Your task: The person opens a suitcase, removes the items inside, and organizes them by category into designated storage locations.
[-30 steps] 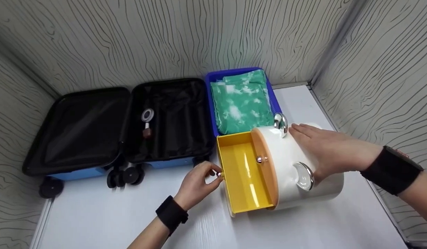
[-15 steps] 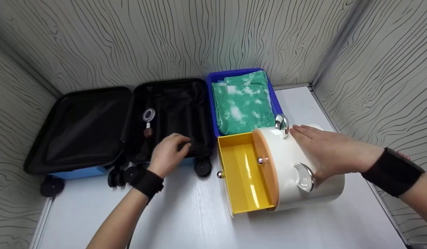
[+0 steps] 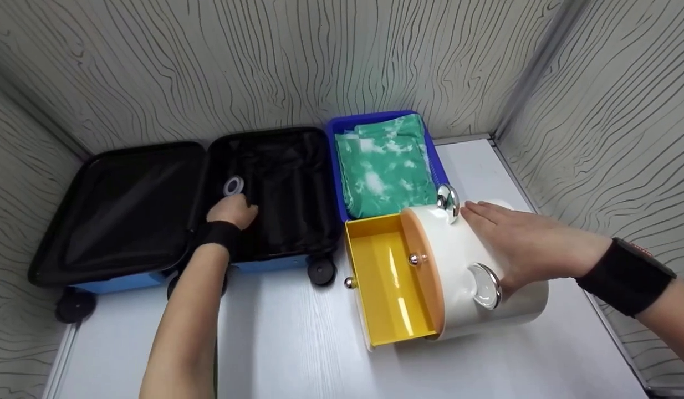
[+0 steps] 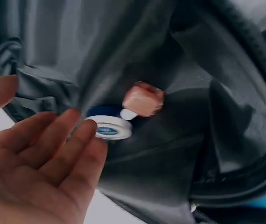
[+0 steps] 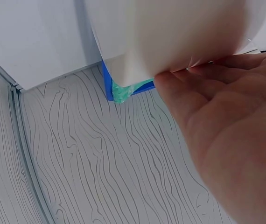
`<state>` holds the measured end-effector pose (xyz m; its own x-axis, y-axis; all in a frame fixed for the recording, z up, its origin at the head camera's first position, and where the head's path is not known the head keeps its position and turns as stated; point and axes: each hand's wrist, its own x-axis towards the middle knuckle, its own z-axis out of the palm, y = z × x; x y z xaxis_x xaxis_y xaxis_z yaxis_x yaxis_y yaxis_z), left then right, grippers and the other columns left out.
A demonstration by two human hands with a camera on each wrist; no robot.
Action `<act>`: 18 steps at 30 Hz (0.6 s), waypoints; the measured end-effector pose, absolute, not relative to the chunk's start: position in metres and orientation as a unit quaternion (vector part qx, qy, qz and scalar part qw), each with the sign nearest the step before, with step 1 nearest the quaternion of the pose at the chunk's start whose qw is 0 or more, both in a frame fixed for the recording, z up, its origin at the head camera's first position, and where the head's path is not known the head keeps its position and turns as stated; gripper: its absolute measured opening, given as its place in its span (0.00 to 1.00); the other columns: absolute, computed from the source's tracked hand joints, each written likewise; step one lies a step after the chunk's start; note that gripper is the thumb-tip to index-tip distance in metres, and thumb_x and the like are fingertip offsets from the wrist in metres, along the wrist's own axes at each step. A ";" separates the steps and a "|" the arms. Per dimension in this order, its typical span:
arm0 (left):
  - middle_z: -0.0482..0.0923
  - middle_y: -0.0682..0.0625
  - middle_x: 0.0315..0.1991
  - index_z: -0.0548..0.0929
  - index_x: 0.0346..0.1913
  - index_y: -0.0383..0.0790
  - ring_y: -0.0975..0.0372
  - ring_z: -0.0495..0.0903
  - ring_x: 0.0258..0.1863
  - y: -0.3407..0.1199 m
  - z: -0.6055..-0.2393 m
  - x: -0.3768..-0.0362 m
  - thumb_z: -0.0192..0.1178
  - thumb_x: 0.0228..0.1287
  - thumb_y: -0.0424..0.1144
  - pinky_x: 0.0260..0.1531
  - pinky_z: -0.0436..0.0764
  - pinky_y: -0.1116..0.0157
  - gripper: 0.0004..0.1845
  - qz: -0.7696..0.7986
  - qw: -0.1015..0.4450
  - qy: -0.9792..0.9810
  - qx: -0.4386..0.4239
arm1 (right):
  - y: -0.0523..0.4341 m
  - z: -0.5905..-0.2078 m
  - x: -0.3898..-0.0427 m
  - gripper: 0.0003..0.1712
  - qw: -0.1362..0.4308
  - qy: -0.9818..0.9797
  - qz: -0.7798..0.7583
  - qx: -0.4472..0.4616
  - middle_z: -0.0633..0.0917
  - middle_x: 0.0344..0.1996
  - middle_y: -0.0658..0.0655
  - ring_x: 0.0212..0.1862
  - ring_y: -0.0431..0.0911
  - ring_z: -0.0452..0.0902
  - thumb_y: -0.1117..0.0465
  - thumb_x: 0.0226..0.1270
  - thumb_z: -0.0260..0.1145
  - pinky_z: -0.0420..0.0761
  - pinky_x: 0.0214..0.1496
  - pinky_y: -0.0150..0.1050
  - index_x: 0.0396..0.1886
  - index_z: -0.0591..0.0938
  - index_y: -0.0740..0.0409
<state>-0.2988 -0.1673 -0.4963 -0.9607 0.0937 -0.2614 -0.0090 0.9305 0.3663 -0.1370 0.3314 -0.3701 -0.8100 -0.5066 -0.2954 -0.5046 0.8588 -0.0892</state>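
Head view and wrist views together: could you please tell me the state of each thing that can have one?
Suitcase: open, lying flat.
Yellow drawer: pulled out, nothing visible in it.
White box: on the table, right hand flat on top.
Blue basket: filled with green cloth.
Small round tin: in the suitcase, lidded.
Left hand: open, fingertips at the tin.

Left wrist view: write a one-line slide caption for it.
Open left hand reaching into the black-lined suitcase, fingertips at a small round white tin beside a pinkish-brown item.
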 end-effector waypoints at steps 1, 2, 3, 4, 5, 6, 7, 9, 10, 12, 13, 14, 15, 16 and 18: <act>0.81 0.37 0.42 0.82 0.48 0.30 0.49 0.78 0.36 -0.169 -0.495 -0.300 0.50 0.79 0.44 0.43 0.77 0.51 0.18 0.186 0.152 0.971 0.013 | 0.331 -0.370 -0.137 0.88 0.155 0.952 -0.003 -0.266 0.60 0.77 0.71 0.75 0.67 0.58 0.17 0.28 0.76 0.64 0.71 0.63 0.80 0.55 0.70; 0.80 0.38 0.41 0.82 0.46 0.30 0.49 0.77 0.36 -0.170 -0.494 -0.300 0.50 0.79 0.43 0.43 0.76 0.51 0.18 0.186 0.168 0.968 0.004 | 0.331 -0.370 -0.137 0.88 0.154 0.951 -0.002 -0.266 0.60 0.77 0.71 0.75 0.67 0.58 0.17 0.29 0.75 0.64 0.71 0.63 0.80 0.55 0.70; 0.79 0.38 0.40 0.82 0.46 0.30 0.49 0.76 0.36 -0.171 -0.493 -0.300 0.49 0.78 0.43 0.43 0.76 0.52 0.18 0.187 0.183 0.965 -0.005 | 0.330 -0.370 -0.137 0.88 0.153 0.951 -0.001 -0.267 0.60 0.77 0.71 0.76 0.67 0.58 0.17 0.30 0.75 0.64 0.71 0.63 0.80 0.55 0.70; 0.79 0.37 0.42 0.82 0.48 0.29 0.50 0.76 0.36 -0.172 -0.492 -0.299 0.49 0.78 0.43 0.44 0.76 0.52 0.19 0.186 0.199 0.962 -0.012 | 0.330 -0.370 -0.137 0.87 0.152 0.951 0.000 -0.268 0.60 0.77 0.71 0.76 0.67 0.58 0.16 0.30 0.74 0.64 0.71 0.63 0.80 0.55 0.70; 0.79 0.36 0.44 0.82 0.50 0.27 0.49 0.75 0.37 -0.173 -0.491 -0.298 0.48 0.78 0.42 0.45 0.76 0.52 0.20 0.184 0.215 0.959 -0.017 | 0.330 -0.370 -0.137 0.88 0.151 0.951 0.000 -0.269 0.60 0.77 0.71 0.75 0.67 0.58 0.15 0.30 0.73 0.64 0.71 0.63 0.80 0.55 0.70; 0.80 0.34 0.46 0.82 0.52 0.26 0.49 0.76 0.38 -0.173 -0.491 -0.297 0.48 0.78 0.42 0.46 0.76 0.51 0.20 0.180 0.230 0.956 -0.021 | 0.329 -0.369 -0.137 0.88 0.150 0.951 -0.001 -0.269 0.60 0.77 0.71 0.75 0.67 0.58 0.15 0.30 0.73 0.64 0.71 0.63 0.80 0.55 0.70; 0.80 0.33 0.49 0.81 0.55 0.24 0.48 0.76 0.40 -0.173 -0.493 -0.298 0.48 0.78 0.42 0.48 0.76 0.50 0.22 0.174 0.246 0.953 -0.024 | 0.329 -0.369 -0.137 0.88 0.150 0.951 0.000 -0.269 0.60 0.77 0.71 0.76 0.67 0.57 0.14 0.30 0.72 0.64 0.72 0.63 0.80 0.55 0.70; 0.78 0.29 0.54 0.78 0.59 0.22 0.45 0.77 0.46 -0.173 -0.501 -0.301 0.49 0.77 0.41 0.53 0.76 0.49 0.24 0.164 0.274 0.947 -0.027 | 0.329 -0.370 -0.136 0.89 0.151 0.951 0.000 -0.269 0.60 0.77 0.71 0.75 0.67 0.58 0.14 0.29 0.72 0.64 0.71 0.63 0.80 0.55 0.70; 0.75 0.26 0.59 0.76 0.62 0.20 0.42 0.77 0.51 -0.174 -0.508 -0.305 0.49 0.77 0.42 0.57 0.75 0.47 0.26 0.156 0.285 0.945 -0.028 | 0.329 -0.370 -0.136 0.89 0.152 0.951 0.000 -0.269 0.60 0.77 0.71 0.75 0.67 0.58 0.14 0.29 0.72 0.64 0.71 0.63 0.80 0.55 0.70; 0.68 0.20 0.64 0.71 0.65 0.16 0.36 0.73 0.61 -0.178 -0.532 -0.318 0.49 0.75 0.42 0.63 0.72 0.45 0.30 0.138 0.299 0.944 -0.025 | 0.329 -0.370 -0.135 0.88 0.154 0.952 -0.001 -0.266 0.60 0.77 0.71 0.75 0.67 0.58 0.16 0.28 0.75 0.64 0.71 0.63 0.80 0.55 0.70; 0.65 0.18 0.65 0.68 0.66 0.14 0.33 0.69 0.64 -0.182 -0.546 -0.327 0.50 0.74 0.43 0.65 0.69 0.44 0.32 0.130 0.306 0.943 -0.024 | 0.329 -0.370 -0.134 0.88 0.154 0.952 -0.002 -0.266 0.60 0.77 0.71 0.75 0.67 0.58 0.17 0.29 0.76 0.64 0.71 0.63 0.79 0.55 0.70; 0.65 0.16 0.63 0.68 0.64 0.13 0.33 0.72 0.61 -0.190 -0.566 -0.338 0.51 0.72 0.44 0.62 0.74 0.46 0.33 0.135 0.301 0.944 -0.017 | 0.329 -0.371 -0.134 0.87 0.155 0.952 -0.005 -0.265 0.60 0.77 0.70 0.76 0.67 0.58 0.19 0.29 0.77 0.64 0.71 0.63 0.80 0.55 0.70; 0.64 0.16 0.64 0.69 0.64 0.13 0.33 0.71 0.62 -0.195 -0.578 -0.345 0.52 0.71 0.44 0.62 0.73 0.46 0.34 0.128 0.308 0.943 -0.013 | 0.329 -0.371 -0.134 0.87 0.155 0.952 -0.006 -0.264 0.60 0.77 0.70 0.76 0.66 0.57 0.20 0.29 0.78 0.64 0.72 0.63 0.80 0.55 0.70; 0.64 0.16 0.64 0.69 0.63 0.13 0.33 0.71 0.62 -0.198 -0.588 -0.351 0.52 0.71 0.45 0.61 0.74 0.47 0.34 0.122 0.311 0.942 -0.004 | 0.329 -0.371 -0.134 0.87 0.155 0.952 -0.008 -0.264 0.60 0.77 0.70 0.76 0.66 0.57 0.20 0.29 0.79 0.64 0.72 0.63 0.80 0.55 0.70; 0.70 0.22 0.59 0.76 0.59 0.17 0.39 0.76 0.55 -0.201 -0.592 -0.354 0.52 0.70 0.44 0.55 0.77 0.50 0.29 0.129 0.317 0.940 0.001 | 0.329 -0.370 -0.133 0.86 0.157 0.952 -0.012 -0.262 0.59 0.77 0.70 0.76 0.66 0.57 0.22 0.29 0.80 0.63 0.72 0.62 0.80 0.55 0.70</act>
